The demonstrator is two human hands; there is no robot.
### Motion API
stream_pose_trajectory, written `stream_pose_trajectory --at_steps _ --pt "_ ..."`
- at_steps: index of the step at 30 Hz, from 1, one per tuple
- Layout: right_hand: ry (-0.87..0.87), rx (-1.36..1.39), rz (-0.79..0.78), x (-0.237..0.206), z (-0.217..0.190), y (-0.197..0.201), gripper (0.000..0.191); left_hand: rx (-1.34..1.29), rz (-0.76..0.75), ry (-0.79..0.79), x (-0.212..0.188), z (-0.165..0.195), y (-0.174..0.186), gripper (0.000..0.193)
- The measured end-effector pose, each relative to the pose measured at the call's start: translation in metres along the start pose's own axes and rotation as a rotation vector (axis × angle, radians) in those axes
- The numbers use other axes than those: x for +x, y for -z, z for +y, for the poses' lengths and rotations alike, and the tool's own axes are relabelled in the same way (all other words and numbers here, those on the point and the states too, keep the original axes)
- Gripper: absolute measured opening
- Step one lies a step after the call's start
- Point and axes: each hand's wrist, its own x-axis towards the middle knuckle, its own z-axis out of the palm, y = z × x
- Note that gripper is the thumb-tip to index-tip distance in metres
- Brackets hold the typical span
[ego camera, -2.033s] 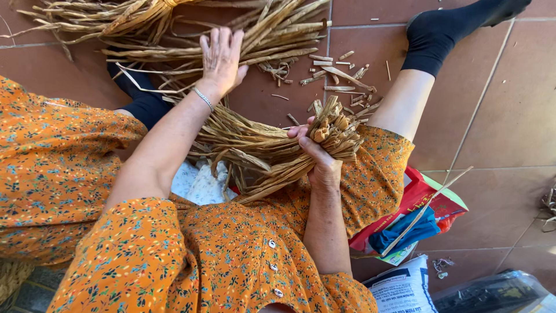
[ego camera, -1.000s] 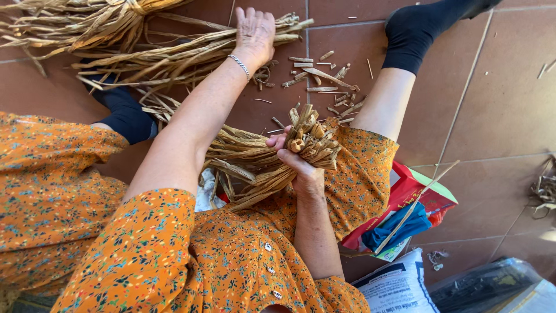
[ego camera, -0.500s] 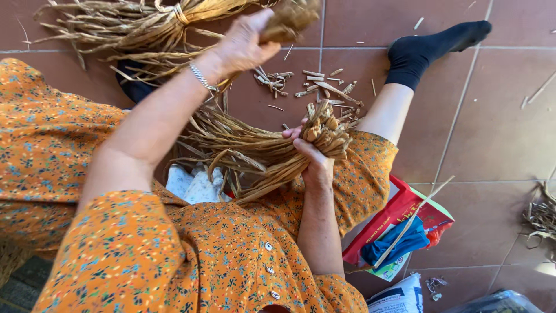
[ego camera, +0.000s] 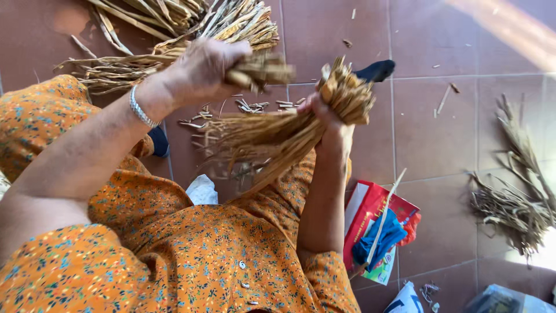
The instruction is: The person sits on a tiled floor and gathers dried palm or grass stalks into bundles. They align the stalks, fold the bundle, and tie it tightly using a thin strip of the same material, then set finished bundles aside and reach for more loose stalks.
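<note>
Sunlit reddish-brown tiled floor [ego camera: 498, 46] with pale grout.

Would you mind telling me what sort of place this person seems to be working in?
Probably a tiled floor at a home or small craft workspace, used for handwork with dried plant fibre. Reddish-brown floor tiles, loose piles of dried stalks and cut scraps lie about the seated person, whose right hand grips a bundle.

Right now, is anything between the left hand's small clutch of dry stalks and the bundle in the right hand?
Nothing visible: only open air separates the left hand and its stalks from the bundle gripped by the right hand.
</note>
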Motion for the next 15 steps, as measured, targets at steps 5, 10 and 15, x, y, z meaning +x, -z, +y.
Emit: stream_pose_trajectory --at_steps 5,10,15 --pt "0.231 -0.489 0.044 -0.011 -0.005 -0.062 0.025 0.252 -0.042 -0.019 -0.043 0.037 -0.001 0.032" --pt "0.336 -0.637 -0.092 -0.039 0.018 -0.1 0.029 0.126 0.052 -0.02 -0.072 0.048 -0.006 0.041" --pt "0.062 0.267 0.034 -0.033 -0.002 -0.116 0.031 0.127 0.1 -0.063 -0.069 0.051 -0.004 0.034"
